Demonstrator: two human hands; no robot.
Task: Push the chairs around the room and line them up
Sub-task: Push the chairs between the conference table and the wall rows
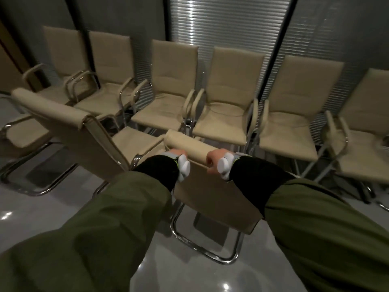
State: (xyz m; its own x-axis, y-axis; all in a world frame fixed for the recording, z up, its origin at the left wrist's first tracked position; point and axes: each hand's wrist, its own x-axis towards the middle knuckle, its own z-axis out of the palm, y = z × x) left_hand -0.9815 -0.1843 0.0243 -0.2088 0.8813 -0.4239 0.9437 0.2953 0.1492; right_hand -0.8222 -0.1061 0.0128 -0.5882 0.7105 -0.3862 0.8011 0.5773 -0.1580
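Row of beige armchairs [223, 98], chrome-framed, side by side along the blinds [223, 24] on a glossy grey floor [42, 218]. Second beige chair [69, 123], angled, just left of the held chair [210, 197], which stands before the row. Left hand [180, 157] and right hand [216, 160] each grip its rolled top edge.

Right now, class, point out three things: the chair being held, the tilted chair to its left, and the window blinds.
Held chair [189, 145]: head view, padded top edge of its backrest.
Tilted chair [69, 123]: head view, rear of its backrest.
Window blinds [227, 24]: head view, lit slats.
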